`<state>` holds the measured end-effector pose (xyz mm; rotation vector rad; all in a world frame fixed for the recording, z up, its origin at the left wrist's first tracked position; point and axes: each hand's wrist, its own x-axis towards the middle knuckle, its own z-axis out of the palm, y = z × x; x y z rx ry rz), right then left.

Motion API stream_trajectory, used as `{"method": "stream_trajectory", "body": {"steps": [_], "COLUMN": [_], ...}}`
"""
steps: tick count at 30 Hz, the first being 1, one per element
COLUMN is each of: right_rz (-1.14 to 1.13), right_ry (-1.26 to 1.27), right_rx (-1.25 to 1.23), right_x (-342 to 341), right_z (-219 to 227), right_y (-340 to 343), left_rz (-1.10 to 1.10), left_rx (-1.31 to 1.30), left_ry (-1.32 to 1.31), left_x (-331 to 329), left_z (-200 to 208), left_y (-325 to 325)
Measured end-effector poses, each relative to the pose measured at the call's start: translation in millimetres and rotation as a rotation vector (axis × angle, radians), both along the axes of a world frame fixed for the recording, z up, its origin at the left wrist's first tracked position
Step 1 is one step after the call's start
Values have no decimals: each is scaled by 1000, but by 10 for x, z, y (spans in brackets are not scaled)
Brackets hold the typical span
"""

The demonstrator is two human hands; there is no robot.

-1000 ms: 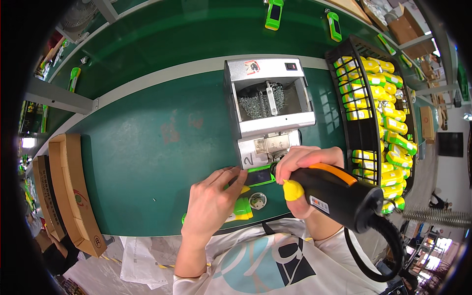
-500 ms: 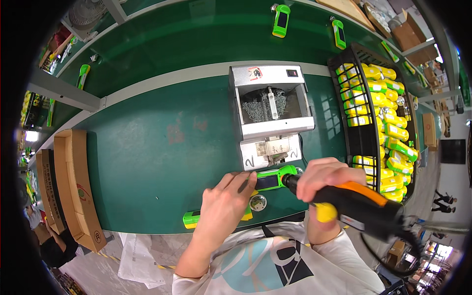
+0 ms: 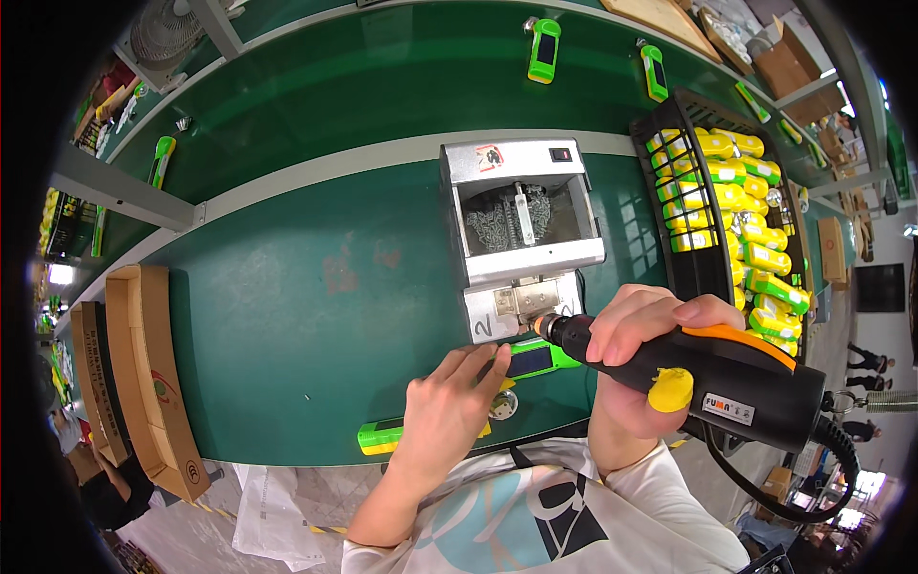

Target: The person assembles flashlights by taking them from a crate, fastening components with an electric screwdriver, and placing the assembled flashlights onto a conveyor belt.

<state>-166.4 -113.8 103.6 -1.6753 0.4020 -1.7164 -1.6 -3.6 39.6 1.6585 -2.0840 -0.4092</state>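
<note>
My right hand (image 3: 631, 335) is wrapped around a black electric screwdriver (image 3: 755, 397) with an orange lever and a yellow wrapped knob. Its tip is at the front outlet of a silver screw feeder (image 3: 535, 253), whose bin holds many small screws. With its fingers closed, my left hand (image 3: 454, 402) grips the left end of a green device casing (image 3: 564, 358) with a dark panel, lying on the bench just below the feeder. Beside that hand sits a round silver part (image 3: 503, 405). A second green and yellow casing (image 3: 381, 437) lies left of my left wrist, partly hidden by it.
A black crate (image 3: 712, 210) at the right is filled with yellow and green casings. An open cardboard box (image 3: 143, 383) stands at the bench's left edge. More green devices (image 3: 543, 51) are on the far green surface. A cable and spring trail from the screwdriver.
My right hand has raised the screwdriver tip from the right end of the green casing to the feeder's outlet. My left hand stays on the casing.
</note>
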Motion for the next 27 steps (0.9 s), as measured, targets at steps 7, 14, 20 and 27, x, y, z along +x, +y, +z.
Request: {"method": "stream_trajectory", "body": {"steps": [7, 14, 20, 27], "right_rz": [56, 41, -133, -123], "right_ry": [33, 97, 217, 71], "right_rx": [-49, 39, 162, 185], "right_x": [-38, 27, 10, -294], "right_z": [-5, 12, -1, 19], "right_y": [-36, 29, 206, 318], "left_rz": [1, 14, 15, 30], "left_rx": [11, 50, 100, 78], "left_ry": [6, 138, 294, 199], "left_x": [8, 115, 242, 199], "left_z": [-1, -9, -34, 27], "left_y": [-15, 12, 34, 18]}}
